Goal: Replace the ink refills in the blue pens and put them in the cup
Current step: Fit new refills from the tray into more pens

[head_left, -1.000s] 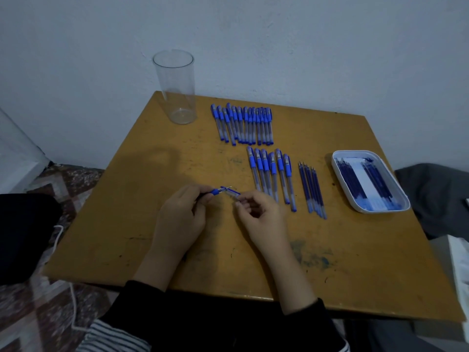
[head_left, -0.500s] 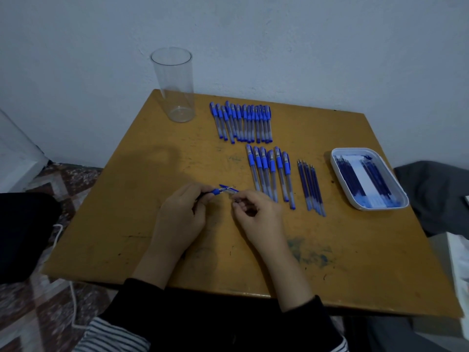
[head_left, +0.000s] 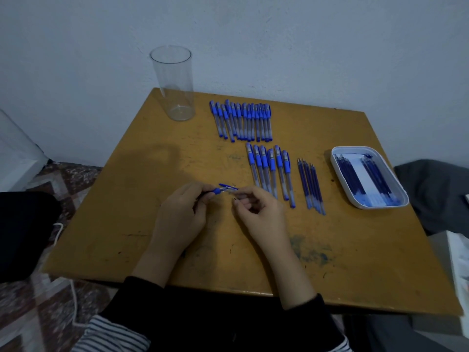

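My left hand (head_left: pixel 181 214) grips a blue pen (head_left: pixel 223 189) above the middle of the wooden table (head_left: pixel 127 212). My right hand (head_left: pixel 258 212) pinches the pen's other end, and a small metal tip shows at its fingertips. A tall clear cup (head_left: pixel 173 82) stands empty at the table's far left corner. To its right lies a long row of capped blue pens (head_left: pixel 241 120). A shorter row of capped pens (head_left: pixel 270 168) lies just right of my hands. Several loose refills (head_left: pixel 311 185) lie beside that row.
A white tray (head_left: pixel 398 201) holding several dark blue refills sits near the table's right edge. A white wall rises behind the table. A dark cushion lies on the floor at left, a white cord trails below it, and grey fabric shows at right.
Both hands stay on the pen at the same spot. My right hand's fingers have shifted slightly at the pen's end, and the view has tilted a little.
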